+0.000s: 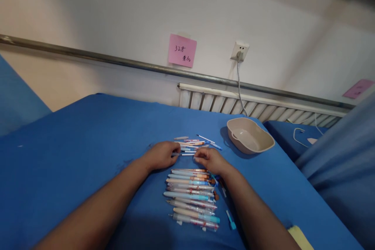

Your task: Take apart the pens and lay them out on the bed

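A thin refill lies crosswise between the hands, its long axis left to right: the left hand pinches one end, the right hand the other (both fingertip grips), just beyond the row of pens on the counter.

A beige tray sits empty on the blue-covered counter, near its far right corner. Behind it, a white radiator runs along the wall beneath a metal rail. A pink note (handwriting on it, too small to read) is stuck above the rail, and a second pink note shows at far right. A grey cable hangs from the wall socket. A yellow pad corner lies at the counter's near edge.
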